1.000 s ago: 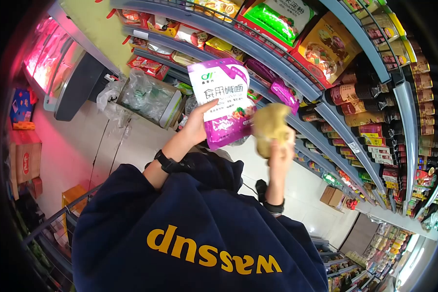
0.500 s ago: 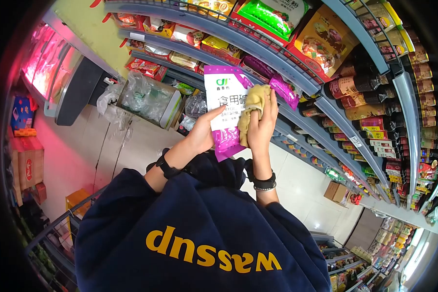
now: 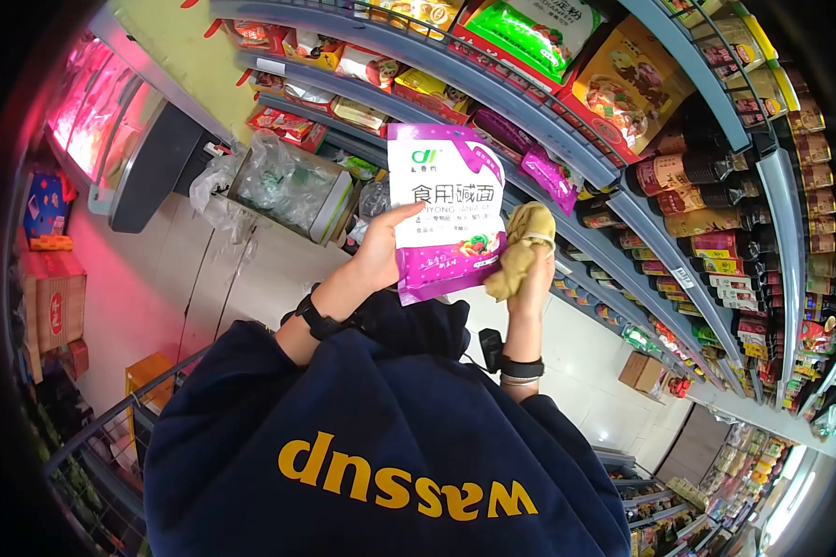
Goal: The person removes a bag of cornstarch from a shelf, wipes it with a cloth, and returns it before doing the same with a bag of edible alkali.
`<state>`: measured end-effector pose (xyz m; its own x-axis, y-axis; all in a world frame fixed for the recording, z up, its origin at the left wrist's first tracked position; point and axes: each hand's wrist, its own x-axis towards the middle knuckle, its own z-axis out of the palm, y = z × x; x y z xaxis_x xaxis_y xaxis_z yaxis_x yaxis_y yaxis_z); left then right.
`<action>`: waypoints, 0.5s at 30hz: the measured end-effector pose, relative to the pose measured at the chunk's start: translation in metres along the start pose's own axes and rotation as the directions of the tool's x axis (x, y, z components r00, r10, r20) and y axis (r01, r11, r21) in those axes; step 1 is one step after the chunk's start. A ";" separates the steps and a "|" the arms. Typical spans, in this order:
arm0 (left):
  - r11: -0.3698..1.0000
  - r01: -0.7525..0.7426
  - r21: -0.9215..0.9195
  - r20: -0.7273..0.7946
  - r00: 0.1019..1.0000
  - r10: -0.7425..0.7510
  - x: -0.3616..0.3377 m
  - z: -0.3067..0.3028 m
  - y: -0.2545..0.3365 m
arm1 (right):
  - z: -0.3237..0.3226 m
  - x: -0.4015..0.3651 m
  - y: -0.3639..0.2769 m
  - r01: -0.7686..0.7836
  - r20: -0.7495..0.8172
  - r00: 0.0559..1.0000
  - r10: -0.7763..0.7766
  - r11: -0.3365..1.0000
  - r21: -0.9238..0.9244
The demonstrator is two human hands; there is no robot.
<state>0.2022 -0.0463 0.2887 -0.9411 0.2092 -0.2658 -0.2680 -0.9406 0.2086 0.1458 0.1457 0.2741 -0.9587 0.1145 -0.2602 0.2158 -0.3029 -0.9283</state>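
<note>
My left hand (image 3: 379,251) grips the left edge of a white and purple packet (image 3: 446,215), thumb over its front. The packet is upright, with its printed face toward me. Just right of it, my right hand (image 3: 532,283) holds a bunched yellowish cloth (image 3: 522,249). The cloth covers most of the fingers and lies close to the packet's lower right edge; whether they touch is hard to tell.
Shelves (image 3: 567,121) of packets and dark bottles (image 3: 683,170) curve across the top and right. A box (image 3: 288,190) with clear plastic bags stands at the upper left. Brown cartons (image 3: 54,302) are at far left, another box (image 3: 641,371) lower right.
My right hand has moved right and down with the cloth, off the packet's face. More of the packet's print now shows. My left hand still holds the packet, slightly shifted.
</note>
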 end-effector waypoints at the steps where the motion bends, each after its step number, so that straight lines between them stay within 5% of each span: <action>1: 1.000 0.003 -0.001 0.002 1.000 -0.003 0.000 0.000 0.001 | -0.004 0.001 0.000 -0.088 -0.062 0.994 0.094 0.991 0.101; 3: 0.999 0.017 -0.031 -0.015 1.000 -0.018 0.000 -0.002 0.004 | -0.022 0.007 0.001 -0.207 0.123 0.966 0.226 0.967 -0.147; 6: 0.999 0.042 -0.015 -0.046 0.998 -0.043 0.001 -0.006 0.005 | -0.004 -0.010 -0.013 -0.069 0.373 0.914 0.159 0.968 -0.242; 9: 0.997 0.070 0.018 -0.065 0.996 -0.068 0.001 -0.008 0.005 | -0.001 -0.014 -0.012 0.061 0.449 0.888 0.104 0.939 -0.338; 15: 0.995 0.088 0.046 -0.042 0.995 -0.087 0.004 -0.006 0.009 | 0.003 -0.017 0.003 0.099 0.280 0.960 -0.026 0.963 -0.249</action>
<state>0.1968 -0.0551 0.2841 -0.9048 0.2784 -0.3222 -0.3595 -0.9050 0.2275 0.1620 0.1401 0.2764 -0.9774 -0.1474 -0.1513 0.1594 -0.0447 -0.9862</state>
